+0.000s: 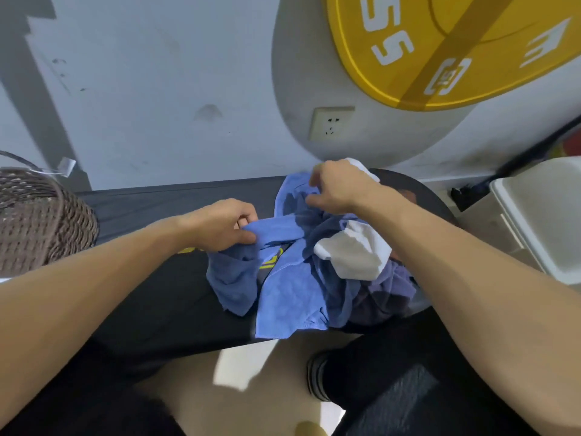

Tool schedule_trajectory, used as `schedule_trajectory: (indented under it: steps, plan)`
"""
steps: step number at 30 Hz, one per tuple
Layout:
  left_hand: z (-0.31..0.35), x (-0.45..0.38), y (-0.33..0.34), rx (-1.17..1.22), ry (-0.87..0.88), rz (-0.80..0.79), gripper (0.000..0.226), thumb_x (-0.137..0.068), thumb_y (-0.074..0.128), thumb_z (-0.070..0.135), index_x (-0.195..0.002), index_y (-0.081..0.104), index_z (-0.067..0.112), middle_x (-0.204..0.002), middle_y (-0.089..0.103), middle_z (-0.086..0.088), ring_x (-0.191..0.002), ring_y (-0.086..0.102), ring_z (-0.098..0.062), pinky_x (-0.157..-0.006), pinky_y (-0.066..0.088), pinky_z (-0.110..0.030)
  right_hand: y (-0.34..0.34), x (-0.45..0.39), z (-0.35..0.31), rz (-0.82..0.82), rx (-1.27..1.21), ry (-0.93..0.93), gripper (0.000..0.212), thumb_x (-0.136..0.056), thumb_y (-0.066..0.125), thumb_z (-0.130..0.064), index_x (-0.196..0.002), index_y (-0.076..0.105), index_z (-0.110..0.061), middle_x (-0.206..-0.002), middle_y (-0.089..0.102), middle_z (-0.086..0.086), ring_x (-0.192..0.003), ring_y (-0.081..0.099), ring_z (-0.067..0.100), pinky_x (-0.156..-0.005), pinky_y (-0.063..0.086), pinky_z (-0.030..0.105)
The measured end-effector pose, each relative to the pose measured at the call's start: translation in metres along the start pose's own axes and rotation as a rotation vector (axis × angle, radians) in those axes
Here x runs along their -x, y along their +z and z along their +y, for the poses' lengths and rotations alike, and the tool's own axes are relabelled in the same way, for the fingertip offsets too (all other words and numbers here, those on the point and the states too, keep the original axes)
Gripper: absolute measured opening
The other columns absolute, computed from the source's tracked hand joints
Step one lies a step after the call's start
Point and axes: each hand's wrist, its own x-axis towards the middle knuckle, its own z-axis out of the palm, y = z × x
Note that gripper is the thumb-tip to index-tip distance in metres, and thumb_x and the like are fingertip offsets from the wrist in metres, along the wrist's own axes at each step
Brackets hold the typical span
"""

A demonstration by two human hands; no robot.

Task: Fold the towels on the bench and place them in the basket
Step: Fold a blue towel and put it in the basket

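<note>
On the black surface (151,294), a blue towel (292,291) is pinched by the left hand (224,225). Its far part is gripped by the right hand (338,187), beside a white towel (355,256).

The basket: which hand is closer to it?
The left hand. It pinches the blue towel near the middle of the bench, to the right of the basket. The right hand grips the same towel farther right.

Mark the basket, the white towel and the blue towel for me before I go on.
basket (41,221), head view, on its woven side wall.
white towel (352,253), head view, on the bunched middle of the cloth.
blue towel (292,294), head view, on the flat part hanging over the bench's near edge.
</note>
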Motion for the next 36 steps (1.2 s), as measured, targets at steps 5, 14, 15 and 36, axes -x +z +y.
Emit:
schedule_trajectory:
  steps: [5, 14, 15, 36]
  plan:
    - [-0.02, 0.055, -0.032, 0.056, -0.008, 0.019, 0.008, -0.088, 0.07, 0.02, -0.087, 0.062, 0.024, -0.061, 0.056, 0.015, -0.053, 0.048, 0.001, -0.052, 0.039, -0.013, 0.031, -0.011, -0.044, -0.328, -0.122, -0.185, 0.06, -0.081, 0.073, -0.033, -0.136, 0.051, -0.027, -0.131, 0.059, -0.002, -0.114, 0.058, 0.025, -0.097, 0.049, 0.037]
    - [-0.096, 0.131, -0.017, -0.366, -0.268, -0.053, 0.018, -0.088, 0.066, 0.028, -0.1, 0.056, 0.018, -0.096, 0.06, 0.002, -0.086, 0.055, -0.017, -0.073, 0.04, -0.028, 0.083, -0.027, -0.09, -0.358, 0.066, -0.168, 0.043, -0.08, 0.069, -0.026, -0.121, 0.061, -0.013, -0.116, 0.063, 0.011, -0.107, 0.058, 0.03, -0.081, 0.049, 0.034]
    - [-0.103, 0.135, -0.013, -0.371, -0.286, -0.046, 0.018, -0.088, 0.065, 0.028, -0.1, 0.056, 0.018, -0.096, 0.059, 0.003, -0.086, 0.054, -0.018, -0.074, 0.041, -0.029, 0.086, -0.027, -0.093, -0.351, 0.065, -0.175, 0.041, -0.08, 0.069, -0.024, -0.118, 0.063, -0.012, -0.114, 0.063, 0.011, -0.104, 0.059, 0.029, -0.078, 0.049, 0.033]
    - [-0.1, 0.108, 0.045, -0.374, -0.246, -0.085, 0.036, -0.09, 0.05, 0.049, -0.113, 0.052, 0.022, -0.1, 0.047, -0.003, -0.091, 0.055, -0.029, -0.077, 0.045, -0.038, 0.092, -0.022, -0.083, -0.194, -0.278, 0.087, 0.045, -0.083, 0.073, -0.035, -0.117, 0.061, -0.008, -0.112, 0.067, 0.006, -0.105, 0.061, 0.026, -0.087, 0.049, 0.033]
